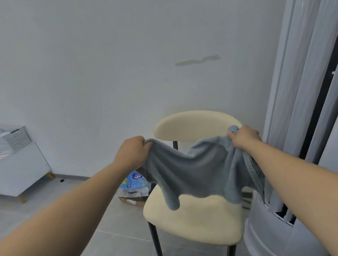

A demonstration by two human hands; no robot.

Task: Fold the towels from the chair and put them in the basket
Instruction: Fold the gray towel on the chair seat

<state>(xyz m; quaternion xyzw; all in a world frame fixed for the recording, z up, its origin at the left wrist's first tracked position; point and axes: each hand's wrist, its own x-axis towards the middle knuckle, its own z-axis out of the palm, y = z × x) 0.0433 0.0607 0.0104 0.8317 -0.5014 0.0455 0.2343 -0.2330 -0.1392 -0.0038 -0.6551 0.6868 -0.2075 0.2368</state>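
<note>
Head view.

1. Grip state. The left hand [133, 151] has its fingers curled tight round one upper corner of the grey towel [190, 171]. The right hand [243, 136] has its fingers curled over the opposite upper edge, with a bunch of cloth standing above the knuckles. Neither hand holds anything else.

2. Towel position. The towel hangs between the two hands, in front of the backrest and above the seat of the cream chair [198, 224]. It sags in the middle. Part of it trails down beside the right forearm. Whether the lowest fold touches the seat cannot be told.

3. Step in hand, as judged: spreading the towel for the first fold.
   - Draw the hands apart until the top edge runs straight.
   - Work the right grip out to the true corner; the bunched cloth suggests it sits inboard of it.
   - Raise the towel so the trailing part hangs free.
   - Bring corner to corner, then check the edges align.

4. Destination. The white perforated basket [18, 139] stands on a white cabinet [19, 171] at far left, well apart from the chair.
</note>
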